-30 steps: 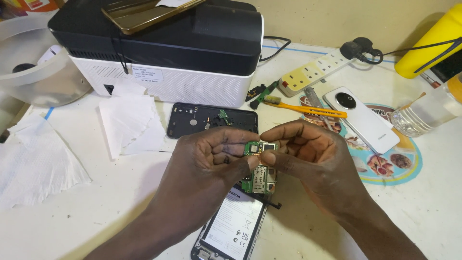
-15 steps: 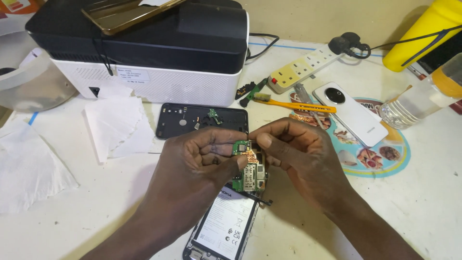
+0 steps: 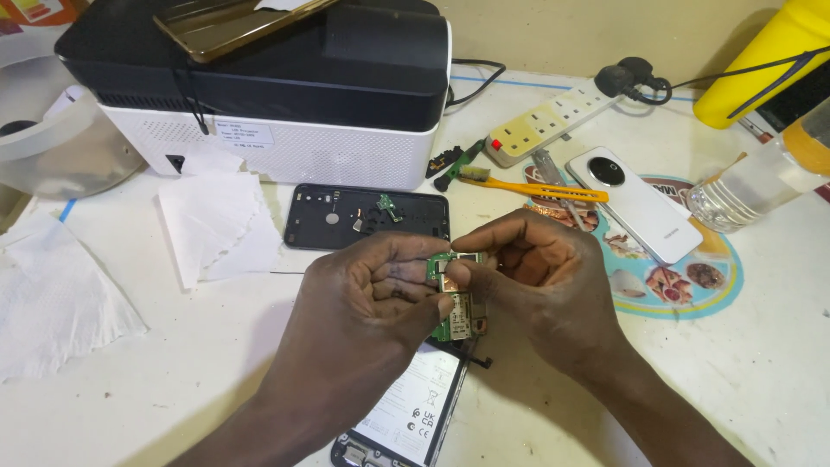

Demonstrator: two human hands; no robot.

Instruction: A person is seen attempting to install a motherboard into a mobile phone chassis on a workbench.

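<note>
The fingers (image 3: 450, 278) of both hands meet on a small green circuit board (image 3: 456, 304), held upright just above the tabletop (image 3: 216, 363). The left hand (image 3: 367, 298) is curled closed around the board's left edge, its thumb pressed against the lower half; the right hand (image 3: 540, 285) is pinched tight on the top edge, thumb and forefinger pressed together over a silver metal part there. The board sits between the two hands, so only its middle strip shows.

Directly beneath it lies an opened phone (image 3: 406, 411), battery side up, running down toward the bottom of the view and partly covered by the left wrist. Just beyond the knuckles rests a black back cover (image 3: 346, 220) with a few tiny loose parts lying in it. To the left of that is a crumpled white tissue (image 3: 216, 220), and further left another larger one (image 3: 60, 294).

Behind everything stands a black-and-white printer (image 3: 285, 86) with a gold-coloured phone (image 3: 233, 26) lying on its lid. To the right of the cover lies a toothbrush with an orange handle (image 3: 527, 186), then a white phone (image 3: 635, 203) face down on a round printed mat (image 3: 692, 285). A white power strip (image 3: 553, 117) with a black plug sits near the wall, a clear plastic bottle (image 3: 761, 186) on its side by the right edge, and a yellow container (image 3: 761, 60) in the far corner.
</note>
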